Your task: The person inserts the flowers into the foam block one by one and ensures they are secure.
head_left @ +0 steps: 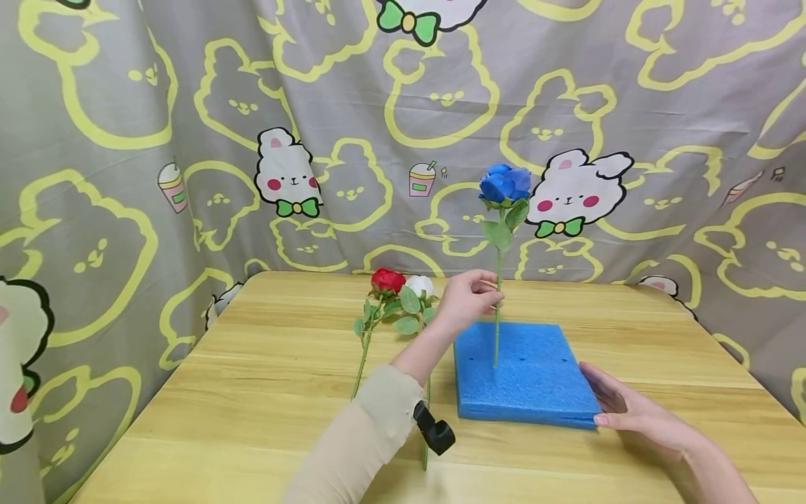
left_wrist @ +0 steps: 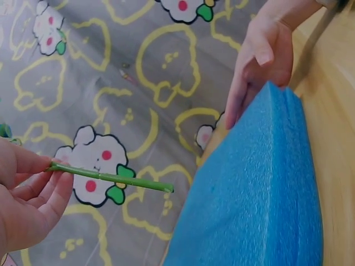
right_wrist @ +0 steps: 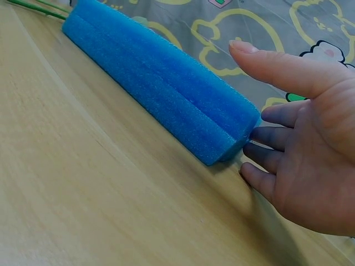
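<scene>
My left hand (head_left: 467, 299) pinches the green stem of an upright artificial blue rose (head_left: 504, 185) between thumb and fingertips. In the left wrist view the lower end of the stem (left_wrist: 138, 182) hangs free, apart from the blue foam block (left_wrist: 233, 194). The foam block (head_left: 529, 395) lies flat on the table, with a row of small dark holes across its top. At its right side is my right hand (head_left: 642, 414), fingers extended and thumb near the front corner. In the right wrist view the fingertips (right_wrist: 266, 136) of that hand touch the block's end.
A red rose (head_left: 387, 281) and a white rose (head_left: 420, 285) lie on the wooden table (head_left: 264, 420) left of the block, stems toward me. My left forearm crosses over the white rose's stem. A patterned curtain (head_left: 352, 126) hangs behind the table.
</scene>
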A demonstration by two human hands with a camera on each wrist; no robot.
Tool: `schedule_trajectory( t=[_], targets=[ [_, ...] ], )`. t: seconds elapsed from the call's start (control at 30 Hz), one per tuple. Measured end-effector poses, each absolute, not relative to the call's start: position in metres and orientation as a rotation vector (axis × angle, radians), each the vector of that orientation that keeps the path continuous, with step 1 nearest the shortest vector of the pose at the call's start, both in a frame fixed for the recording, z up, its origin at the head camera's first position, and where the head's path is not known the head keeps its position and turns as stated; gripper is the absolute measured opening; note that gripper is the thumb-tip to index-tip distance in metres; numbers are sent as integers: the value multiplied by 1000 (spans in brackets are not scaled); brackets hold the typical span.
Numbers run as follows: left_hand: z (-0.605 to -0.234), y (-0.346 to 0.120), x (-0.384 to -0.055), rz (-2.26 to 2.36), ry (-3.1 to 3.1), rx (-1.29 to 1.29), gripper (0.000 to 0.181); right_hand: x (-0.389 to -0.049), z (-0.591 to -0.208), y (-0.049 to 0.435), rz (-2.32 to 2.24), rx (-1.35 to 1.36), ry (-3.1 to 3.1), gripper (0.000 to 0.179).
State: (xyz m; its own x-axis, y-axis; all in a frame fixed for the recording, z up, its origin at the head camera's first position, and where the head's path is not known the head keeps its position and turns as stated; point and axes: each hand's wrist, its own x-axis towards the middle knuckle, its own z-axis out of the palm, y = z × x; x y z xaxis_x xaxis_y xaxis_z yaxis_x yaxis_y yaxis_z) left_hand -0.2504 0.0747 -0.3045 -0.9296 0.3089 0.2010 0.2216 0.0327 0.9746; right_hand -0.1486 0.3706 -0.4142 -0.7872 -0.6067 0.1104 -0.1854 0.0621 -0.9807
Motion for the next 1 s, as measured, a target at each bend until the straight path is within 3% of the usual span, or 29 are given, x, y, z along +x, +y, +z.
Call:
schedule_trajectory(
  t=[0.33,1.0],
  targets=[
    [-303,107,-249,2075,2218,654,12,-149,-415,372,-1774,-782,2032,74],
    [-317,156,-248,2036,2269,707,6,-150,-415,369,-1806,-787,1965,76]
  ],
)
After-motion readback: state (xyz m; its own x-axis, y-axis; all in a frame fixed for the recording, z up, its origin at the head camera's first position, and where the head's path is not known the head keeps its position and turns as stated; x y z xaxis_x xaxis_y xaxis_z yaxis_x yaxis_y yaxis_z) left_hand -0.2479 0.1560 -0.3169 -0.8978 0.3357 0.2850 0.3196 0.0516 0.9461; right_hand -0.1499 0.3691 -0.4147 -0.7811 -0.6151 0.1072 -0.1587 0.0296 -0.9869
